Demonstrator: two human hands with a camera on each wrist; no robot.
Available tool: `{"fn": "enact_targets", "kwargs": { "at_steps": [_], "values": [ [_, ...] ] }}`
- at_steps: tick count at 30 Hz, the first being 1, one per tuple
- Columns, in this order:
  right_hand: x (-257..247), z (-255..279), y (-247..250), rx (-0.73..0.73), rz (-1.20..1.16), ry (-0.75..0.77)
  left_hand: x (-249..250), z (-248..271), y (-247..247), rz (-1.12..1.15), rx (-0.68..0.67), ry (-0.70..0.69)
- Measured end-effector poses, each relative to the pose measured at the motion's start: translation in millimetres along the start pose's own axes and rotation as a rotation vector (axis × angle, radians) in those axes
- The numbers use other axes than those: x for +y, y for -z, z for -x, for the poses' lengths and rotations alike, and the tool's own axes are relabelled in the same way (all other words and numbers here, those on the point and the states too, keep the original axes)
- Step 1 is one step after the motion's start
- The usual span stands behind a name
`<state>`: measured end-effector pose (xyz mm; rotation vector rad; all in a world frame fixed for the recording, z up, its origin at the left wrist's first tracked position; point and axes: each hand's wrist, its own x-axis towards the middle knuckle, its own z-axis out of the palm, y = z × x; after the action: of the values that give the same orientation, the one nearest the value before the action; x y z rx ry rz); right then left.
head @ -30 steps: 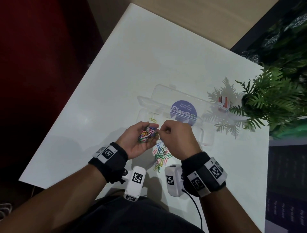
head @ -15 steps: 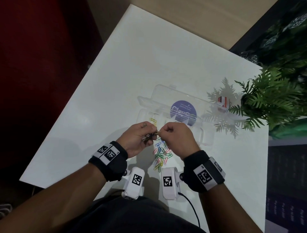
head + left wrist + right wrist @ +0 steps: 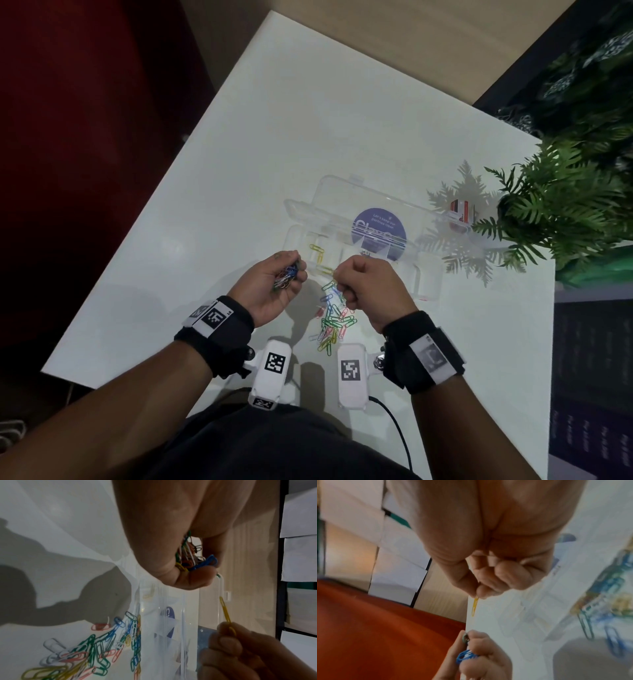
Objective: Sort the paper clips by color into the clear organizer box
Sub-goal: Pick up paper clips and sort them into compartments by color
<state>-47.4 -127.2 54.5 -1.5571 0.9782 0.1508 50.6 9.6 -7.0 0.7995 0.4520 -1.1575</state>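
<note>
Lower centre, right hand (image 3: 368, 291): pinches thin yellow wire paper clip (image 3: 226, 612), newly pulled apart from left hand (image 3: 274, 291).
Left hand: cups mixed coloured clips (image 3: 287, 277).
Meaning: yellow clip ready for clear plastic organizer box (image 3: 424, 274).

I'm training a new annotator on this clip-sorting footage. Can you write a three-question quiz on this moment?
1. True or false: the right hand pinches a yellow clip.
2. What does the left hand hold?
A. one red clip
B. a bunch of mixed clips
C. the box lid
3. Fill in: the clips already in the clear box are ____ in colour.

Key:
1. True.
2. B.
3. Yellow. More loose clips lie on the table.
</note>
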Motion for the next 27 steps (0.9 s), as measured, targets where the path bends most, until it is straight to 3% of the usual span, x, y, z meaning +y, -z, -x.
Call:
{"fn": "enact_targets", "kwargs": {
  "at_steps": [4,10,14,18,23,27],
  "values": [
    [-11.7,-24.3,-5.8,0.180,0.342,0.096,3.3,-0.6,5.5,-0.008,0.056,-0.006],
    [-22.6,-57.5,-24.9,0.129,0.551,0.076,3.7,2.6,6.4,-0.060,0.075,-0.006],
    [-23.5,-45.2,-19.6,0.124,0.465,0.153,3.2,3.7,1.7,-0.087,0.054,-0.009],
    [-21.2,-17.6,-20.4,-0.048,0.402,0.228,-0.9,2.1,-4.1,-0.129,0.019,-0.008],
    [-1.3,-14.8,-18.9,0.058,0.433,0.246,-7.4,1.3,-12.2,-0.205,-0.050,0.031],
    [5.6,-12.0,-4.3,0.054,0.344,0.217,-6.9,3.2,-13.6,-0.207,-0.056,0.089]
  ]
}}
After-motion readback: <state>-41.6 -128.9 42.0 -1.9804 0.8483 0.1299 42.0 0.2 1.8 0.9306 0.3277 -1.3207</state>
